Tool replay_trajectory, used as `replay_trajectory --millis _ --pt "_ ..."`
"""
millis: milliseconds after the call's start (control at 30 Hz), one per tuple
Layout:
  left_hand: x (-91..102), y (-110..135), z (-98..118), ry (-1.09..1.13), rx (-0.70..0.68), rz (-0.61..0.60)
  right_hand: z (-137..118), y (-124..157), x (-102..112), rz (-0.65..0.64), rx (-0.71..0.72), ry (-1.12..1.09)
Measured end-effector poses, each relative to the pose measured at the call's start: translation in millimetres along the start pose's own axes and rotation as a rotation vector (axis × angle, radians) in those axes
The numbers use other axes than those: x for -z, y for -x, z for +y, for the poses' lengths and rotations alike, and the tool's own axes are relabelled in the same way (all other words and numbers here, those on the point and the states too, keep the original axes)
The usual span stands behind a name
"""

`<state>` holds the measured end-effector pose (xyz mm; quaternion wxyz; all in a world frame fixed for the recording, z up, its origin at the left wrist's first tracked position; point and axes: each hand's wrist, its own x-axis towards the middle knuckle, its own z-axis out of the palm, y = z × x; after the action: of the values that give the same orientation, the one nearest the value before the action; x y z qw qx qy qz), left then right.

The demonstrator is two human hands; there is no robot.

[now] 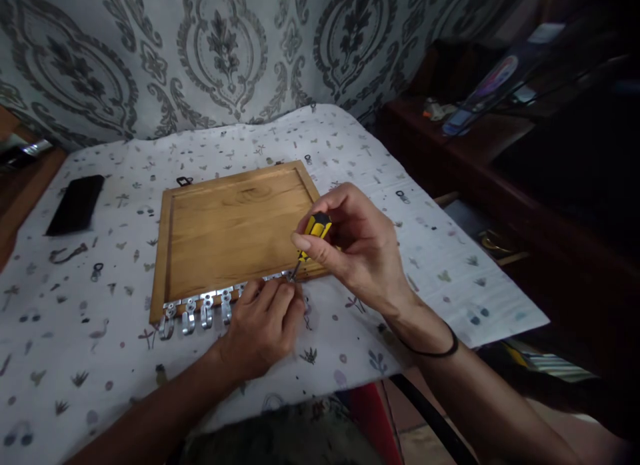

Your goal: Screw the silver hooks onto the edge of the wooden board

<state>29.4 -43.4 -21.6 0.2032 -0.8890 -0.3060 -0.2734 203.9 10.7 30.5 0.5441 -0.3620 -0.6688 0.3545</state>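
Observation:
A shallow wooden frame board (235, 225) lies on the table with a silver metal hook rail (200, 300) along its near edge. Several curved hooks hang off that edge. My left hand (267, 325) is closed, its curled fingers pressing on the right part of the rail and hiding some hooks. In my right hand (360, 251) is a small yellow and black screwdriver (315, 231), pinched between thumb and fingers. It is tilted, with its shaft reaching down to the rail just beyond my left fingertips. Whether a screw sits under the tip is too small to tell.
A white patterned cloth (425, 265) covers the table. A black phone-like object (76, 205) lies at the left. Behind the table hangs a grey patterned curtain (225, 51). Dark red furniture (450, 141) with a blue bottle-like object (480, 88) stands at the right.

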Motion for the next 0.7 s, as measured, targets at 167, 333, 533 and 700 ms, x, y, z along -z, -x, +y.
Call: replay_trajectory --millis 167,333,533,700 --pt "-0.3 -2.3 0.0 0.008 0.013 0.019 3.0 0.1 0.8 0.008 0.036 -0.006" --pt "-0.6 -2.1 -0.8 0.024 0.017 0.033 3.2 3.4 4.4 -0.035 0.005 -0.07" --pt "-0.5 -1.2 -1.5 0.043 0.008 0.019 7.2 4.6 5.2 -0.007 0.002 -0.134" --pt "-1.5 -1.0 -0.3 0.043 0.015 0.026 5.4 3.6 3.9 0.018 -0.005 -0.171"
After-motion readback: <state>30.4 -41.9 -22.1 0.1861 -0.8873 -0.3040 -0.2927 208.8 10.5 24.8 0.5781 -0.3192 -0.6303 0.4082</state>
